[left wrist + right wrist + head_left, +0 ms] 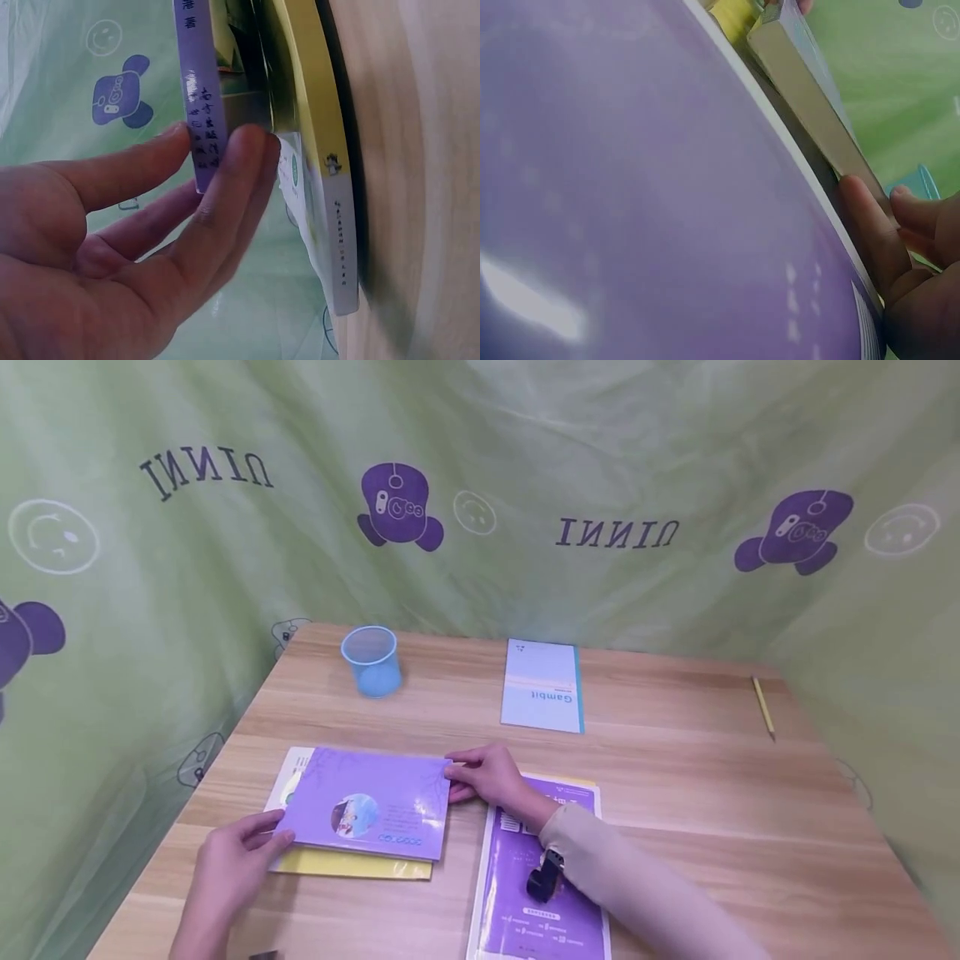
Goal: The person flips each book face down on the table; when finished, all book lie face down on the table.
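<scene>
Both hands hold a purple book [375,802] flat, close over a yellow and white book [360,863] on the left of the table. My left hand [238,860] pinches its near left corner, thumb on top. In the left wrist view the purple spine [196,97] sits between thumb and fingers, with a gap above the yellow and white spine [326,161]. At the far right corner my right hand [487,777] pinches the purple book between thumb and fingers; the right wrist view shows the page edge [821,112] there.
A larger purple book [540,877] lies under my right forearm. Farther back are a light blue mesh cup [377,677] and a pale Gambit notepad [542,685]. A yellow pencil [763,708] lies at the far right. Green curtain [480,577] surrounds the wooden table [697,777].
</scene>
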A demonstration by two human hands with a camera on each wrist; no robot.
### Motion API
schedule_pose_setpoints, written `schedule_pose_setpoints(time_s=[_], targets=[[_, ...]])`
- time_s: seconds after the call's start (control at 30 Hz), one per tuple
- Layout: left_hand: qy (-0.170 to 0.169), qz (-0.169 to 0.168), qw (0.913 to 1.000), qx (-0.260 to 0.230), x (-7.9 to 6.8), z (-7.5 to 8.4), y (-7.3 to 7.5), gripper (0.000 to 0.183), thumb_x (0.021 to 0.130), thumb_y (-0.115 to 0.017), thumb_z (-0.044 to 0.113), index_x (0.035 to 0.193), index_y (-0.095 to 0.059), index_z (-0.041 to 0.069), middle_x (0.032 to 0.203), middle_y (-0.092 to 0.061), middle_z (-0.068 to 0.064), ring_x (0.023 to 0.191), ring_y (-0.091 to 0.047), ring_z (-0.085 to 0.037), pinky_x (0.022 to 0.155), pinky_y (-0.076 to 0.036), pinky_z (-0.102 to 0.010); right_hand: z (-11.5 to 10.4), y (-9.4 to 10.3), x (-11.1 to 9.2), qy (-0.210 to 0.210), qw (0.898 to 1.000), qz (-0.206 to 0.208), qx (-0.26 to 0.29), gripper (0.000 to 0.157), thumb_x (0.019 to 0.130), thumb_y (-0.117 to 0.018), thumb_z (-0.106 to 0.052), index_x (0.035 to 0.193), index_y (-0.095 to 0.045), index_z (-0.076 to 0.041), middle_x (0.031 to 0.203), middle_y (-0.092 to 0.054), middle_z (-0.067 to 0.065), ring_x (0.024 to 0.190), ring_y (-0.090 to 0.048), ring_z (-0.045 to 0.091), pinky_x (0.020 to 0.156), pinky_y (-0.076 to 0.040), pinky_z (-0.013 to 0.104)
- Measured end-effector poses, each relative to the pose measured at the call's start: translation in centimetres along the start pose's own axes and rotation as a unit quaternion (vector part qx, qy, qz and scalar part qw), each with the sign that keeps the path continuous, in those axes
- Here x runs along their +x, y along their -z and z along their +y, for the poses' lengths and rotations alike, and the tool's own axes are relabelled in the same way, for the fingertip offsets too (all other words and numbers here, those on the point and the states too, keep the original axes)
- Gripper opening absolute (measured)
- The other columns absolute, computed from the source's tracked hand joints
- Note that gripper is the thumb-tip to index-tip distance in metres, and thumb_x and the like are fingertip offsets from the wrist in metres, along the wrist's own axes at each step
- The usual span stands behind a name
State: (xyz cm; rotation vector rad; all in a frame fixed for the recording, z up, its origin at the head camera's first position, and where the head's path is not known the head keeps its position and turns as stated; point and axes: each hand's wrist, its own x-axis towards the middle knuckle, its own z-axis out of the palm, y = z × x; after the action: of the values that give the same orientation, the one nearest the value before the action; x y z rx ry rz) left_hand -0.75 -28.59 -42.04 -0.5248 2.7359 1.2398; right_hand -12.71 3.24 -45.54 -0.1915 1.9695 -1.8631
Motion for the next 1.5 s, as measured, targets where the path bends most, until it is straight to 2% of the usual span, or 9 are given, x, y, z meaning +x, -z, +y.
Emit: schedule_pose_setpoints(time_s=[0.2,0.37,0.5,0.73,1.03,1.2,1.3,1.4,1.5], targets=[[0.019,-0.015,0.9996,0.013,0.4,-0.2,0.3,0.053,0.096,-0.066,0.013,0.139,-0.049,-0.012,0.131,-0.059,-0.033,0.128,-0.053,-0.051,0.105,-0.043,-0.061,-0.3,-0.9,0.5,0.010,0.999,-0.003,-0.037,0.037,0.091,-0.070,0.002,0.125,-0.062,0.014,0.096,-0.071,0.033,0.067,-0.075,0.034,0.065,-0.066,0.034],[0.038,-0.036,0.9985,0.012,0.7,-0.3,0.4,0.062,0.097,-0.064,0.020,0.145,-0.042,-0.011,0.141,-0.051,-0.035,0.135,-0.041,-0.055,0.110,-0.032,-0.067,-0.5,-1.3,0.8,0.029,0.996,0.008,-0.087,0.035,0.090,-0.073,-0.001,0.121,-0.065,0.012,0.090,-0.073,0.030,0.065,-0.075,0.035,0.060,-0.065,0.032],[0.038,-0.039,0.9985,0.010,0.8,-0.2,0.3,0.061,0.101,-0.059,0.024,0.146,-0.039,-0.012,0.142,-0.048,-0.036,0.133,-0.043,-0.054,0.110,-0.035,-0.066,-0.7,-1.4,0.8,0.034,0.994,0.010,-0.103,0.036,0.088,-0.075,-0.002,0.120,-0.067,0.012,0.084,-0.074,0.027,0.064,-0.074,0.035,0.058,-0.065,0.033],[0.017,0.008,0.9998,0.012,0.0,-0.2,-0.3,0.050,0.104,-0.051,0.016,0.140,-0.044,-0.017,0.136,-0.054,-0.036,0.116,-0.065,-0.044,0.101,-0.051,-0.055,-1.0,-1.6,0.7,0.019,0.994,0.012,-0.103,0.037,0.087,-0.076,-0.001,0.120,-0.066,0.013,0.083,-0.074,0.026,0.065,-0.075,0.034,0.059,-0.065,0.034],[0.029,-0.001,0.9996,-0.004,-0.4,0.1,0.0,0.065,0.108,-0.042,0.022,0.152,-0.016,-0.016,0.137,-0.048,-0.039,0.098,-0.073,-0.039,0.103,-0.046,-0.064,-1.1,-1.4,0.6,0.011,0.996,0.011,-0.082,0.045,0.085,-0.078,-0.002,0.125,-0.062,0.013,0.088,-0.074,0.028,0.068,-0.075,0.036,0.061,-0.065,0.035],[0.034,0.039,0.9987,-0.005,-0.8,0.4,0.2,0.064,0.107,-0.044,0.024,0.153,-0.020,-0.013,0.137,-0.049,-0.040,0.088,-0.075,-0.035,0.078,-0.063,-0.036,-1.6,-0.6,0.3,0.010,0.996,0.006,-0.089,0.051,0.084,-0.080,-0.006,0.128,-0.061,0.011,0.088,-0.075,0.026,0.067,-0.075,0.035,0.062,-0.065,0.036],[0.029,0.084,0.9960,0.001,-1.2,0.9,0.3,0.062,0.105,-0.047,0.024,0.153,-0.026,-0.010,0.135,-0.053,-0.038,0.090,-0.074,-0.038,0.057,-0.059,-0.023,-1.8,0.2,-0.1,0.012,0.995,0.006,-0.101,0.051,0.085,-0.081,-0.010,0.129,-0.062,0.009,0.086,-0.075,0.025,0.060,-0.074,0.028,0.060,-0.065,0.037],[0.018,0.104,0.9944,0.008,-1.5,1.7,0.0,0.062,0.105,-0.048,0.024,0.154,-0.028,-0.007,0.135,-0.056,-0.034,0.105,-0.069,-0.044,0.059,-0.058,-0.019,-1.8,1.3,-0.5,0.014,0.993,0.011,-0.112,0.052,0.085,-0.082,-0.015,0.129,-0.064,0.006,0.084,-0.075,0.024,0.057,-0.071,0.022,0.056,-0.064,0.037],[-0.014,0.097,0.9951,0.010,-1.7,2.9,-0.7,0.061,0.104,-0.051,0.024,0.155,-0.030,-0.003,0.135,-0.060,-0.029,0.116,-0.063,-0.045,0.065,-0.052,-0.010,-1.8,2.5,-1.1,0.011,0.992,0.022,-0.121,0.052,0.086,-0.081,-0.019,0.130,-0.065,0.003,0.084,-0.076,0.023,0.059,-0.071,0.021,0.054,-0.063,0.034]])
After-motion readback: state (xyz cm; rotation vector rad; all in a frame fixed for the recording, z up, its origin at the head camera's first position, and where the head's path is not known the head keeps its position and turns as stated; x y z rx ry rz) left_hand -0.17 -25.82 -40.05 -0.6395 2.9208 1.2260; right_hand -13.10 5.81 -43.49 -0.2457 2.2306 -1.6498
